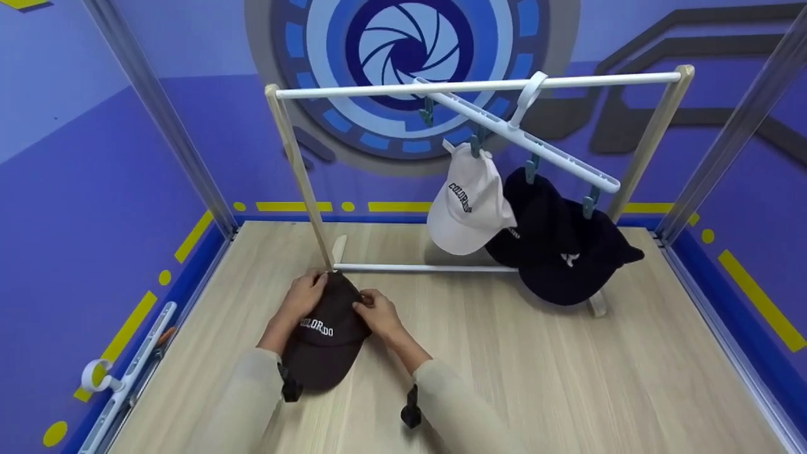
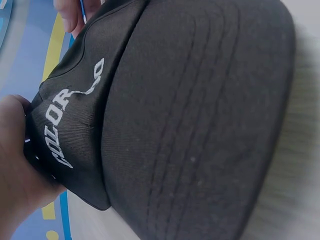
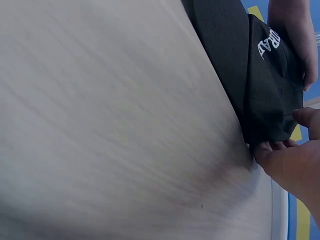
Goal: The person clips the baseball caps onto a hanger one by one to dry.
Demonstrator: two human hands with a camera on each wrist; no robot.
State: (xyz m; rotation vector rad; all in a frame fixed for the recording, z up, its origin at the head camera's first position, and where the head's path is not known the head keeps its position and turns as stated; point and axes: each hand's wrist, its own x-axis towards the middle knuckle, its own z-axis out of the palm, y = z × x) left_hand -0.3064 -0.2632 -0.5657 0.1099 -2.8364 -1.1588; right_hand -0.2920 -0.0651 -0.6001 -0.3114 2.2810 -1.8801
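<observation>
A dark brown baseball cap (image 1: 328, 340) with white lettering is tilted over the wooden tabletop, its brim toward me. On its left side my left hand (image 1: 302, 299) grips the crown; in the left wrist view that hand (image 2: 22, 165) has its fingers hidden behind the fabric. My right hand (image 1: 379, 313) pinches the cap's right edge. Seen from the right wrist, the thumb of the right hand (image 3: 292, 157) lies on the outside of the cap (image 3: 267, 100) and the fingers are tucked under its edge.
Ahead stands a rack (image 1: 384, 91) with a white bar. From it hangs a white clip hanger (image 1: 523, 135) holding a white cap (image 1: 463, 211) and dark caps (image 1: 567, 265). Another white hanger (image 1: 123, 381) leans along the left wall. The tabletop (image 1: 536, 378) extends to the right.
</observation>
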